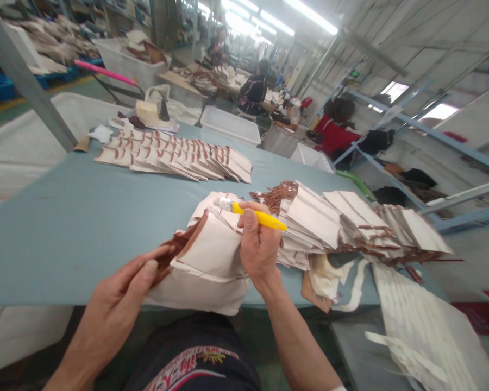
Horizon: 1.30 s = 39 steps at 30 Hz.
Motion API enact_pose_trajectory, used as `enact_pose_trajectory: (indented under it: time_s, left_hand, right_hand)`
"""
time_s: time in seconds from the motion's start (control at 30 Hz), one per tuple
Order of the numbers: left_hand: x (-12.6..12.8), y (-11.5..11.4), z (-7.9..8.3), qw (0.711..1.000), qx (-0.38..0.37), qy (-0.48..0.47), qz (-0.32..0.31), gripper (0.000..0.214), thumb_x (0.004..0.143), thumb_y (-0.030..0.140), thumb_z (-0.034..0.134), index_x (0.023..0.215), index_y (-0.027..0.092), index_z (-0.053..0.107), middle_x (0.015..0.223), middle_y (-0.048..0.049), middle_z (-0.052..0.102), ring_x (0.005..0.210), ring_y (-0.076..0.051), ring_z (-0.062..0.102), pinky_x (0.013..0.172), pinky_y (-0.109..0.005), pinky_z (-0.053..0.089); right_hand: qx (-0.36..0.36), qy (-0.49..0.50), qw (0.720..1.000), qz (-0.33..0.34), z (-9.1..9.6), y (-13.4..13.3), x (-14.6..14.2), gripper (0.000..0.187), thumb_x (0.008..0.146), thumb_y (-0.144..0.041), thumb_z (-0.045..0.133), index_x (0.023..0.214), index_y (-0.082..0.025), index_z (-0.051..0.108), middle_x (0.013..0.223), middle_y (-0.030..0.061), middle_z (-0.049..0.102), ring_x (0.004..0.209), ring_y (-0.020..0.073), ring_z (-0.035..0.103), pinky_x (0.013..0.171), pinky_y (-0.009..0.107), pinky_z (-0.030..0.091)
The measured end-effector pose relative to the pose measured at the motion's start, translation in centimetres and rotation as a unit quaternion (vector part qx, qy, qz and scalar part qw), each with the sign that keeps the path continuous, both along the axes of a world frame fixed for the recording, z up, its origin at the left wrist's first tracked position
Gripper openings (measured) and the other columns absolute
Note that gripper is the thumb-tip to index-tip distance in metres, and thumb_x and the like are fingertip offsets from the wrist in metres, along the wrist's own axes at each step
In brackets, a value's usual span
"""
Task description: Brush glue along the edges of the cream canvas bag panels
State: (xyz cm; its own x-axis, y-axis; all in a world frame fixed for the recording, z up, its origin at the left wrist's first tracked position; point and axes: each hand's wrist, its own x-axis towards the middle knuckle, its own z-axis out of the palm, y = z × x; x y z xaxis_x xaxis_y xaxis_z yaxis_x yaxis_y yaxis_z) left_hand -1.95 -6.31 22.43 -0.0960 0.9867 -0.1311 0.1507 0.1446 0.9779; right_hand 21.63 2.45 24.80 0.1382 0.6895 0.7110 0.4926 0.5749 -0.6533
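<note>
My right hand (258, 244) is closed around a yellow-handled brush (256, 215), its pale bristle tip pointing left over a stack of white pieces with brown edges (212, 255) at the table's near edge. My left hand (124, 288) lies on the left side of that stack, fingers stretched out and pressing on the brown edge. To the right of the brush a long fanned row of similar white pieces (350, 222) runs off across the table.
A second fanned row of white and brown pieces (175, 155) lies farther back on the blue-grey table (73, 217). White bins (230, 124) stand beyond it. A grey post (28, 81) rises at left. A person sits at a distant bench (252, 89). White strips (424, 326) lie at lower right.
</note>
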Motion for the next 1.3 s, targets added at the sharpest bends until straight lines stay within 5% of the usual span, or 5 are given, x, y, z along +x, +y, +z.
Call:
enact_pose_trajectory:
  time_s: [0.17,0.4,0.57,0.83,1.3]
  left_hand:
    - [0.2,-0.7,-0.9,0.981,0.098,0.168,0.021,0.052,0.09,0.06,0.075,0.13,0.027,0.083,0.134,-0.0057,0.085,0.124,-0.03,0.079,0.115,-0.031,0.057]
    - [1.5,0.9,0.3,0.98,0.054,0.029,-0.19,0.034,0.097,0.048,0.066,0.106,0.023,0.087,0.102,-0.0043,0.088,0.092,-0.027,0.08,0.082,-0.027,0.063]
    - [1.0,0.8,0.1,0.983,0.024,0.025,-0.18,0.04,0.1,0.056,0.063,0.097,0.023,0.086,0.085,-0.0037,0.083,0.077,-0.024,0.074,0.065,-0.026,0.059]
    - [0.6,-0.8,-2.1,0.971,0.1,0.186,-0.114,0.036,0.101,0.052,0.057,0.093,0.026,0.08,0.101,-0.0082,0.086,0.094,-0.027,0.08,0.089,-0.029,0.061]
    - [1.9,-1.1,1.8,0.924,0.289,0.238,-0.076,0.032,0.102,0.018,0.052,0.073,0.025,0.062,0.061,0.0077,0.062,0.049,-0.009,0.058,0.054,-0.018,0.045]
  right_hand:
    - [-0.017,0.003,1.0,0.0,0.2,0.1,-0.2,0.036,0.117,-0.045,0.05,0.111,-0.019,0.074,0.083,0.0011,0.075,0.066,0.0141,0.068,0.068,0.027,0.056]
    - [-0.034,-0.026,0.999,0.027,-1.6,1.7,-1.3,0.043,0.116,-0.049,0.047,0.107,-0.02,0.077,0.078,0.0024,0.072,0.071,0.0179,0.07,0.075,0.031,0.06]
    - [-0.023,0.006,0.998,0.063,-1.2,-0.9,-0.4,0.027,0.116,-0.039,0.053,0.113,-0.022,0.074,0.084,0.0027,0.077,0.064,0.0154,0.069,0.064,0.028,0.059]
    - [0.066,-0.146,0.957,0.242,1.9,-6.3,0.7,0.022,0.118,-0.033,0.054,0.109,-0.021,0.07,0.079,0.0011,0.079,0.06,0.0124,0.07,0.06,0.024,0.055]
    - [0.126,-0.246,0.926,0.257,2.7,-6.7,0.4,0.011,0.109,-0.027,0.071,0.104,-0.018,0.073,0.069,-0.0034,0.069,0.053,0.0106,0.059,0.054,0.028,0.045]
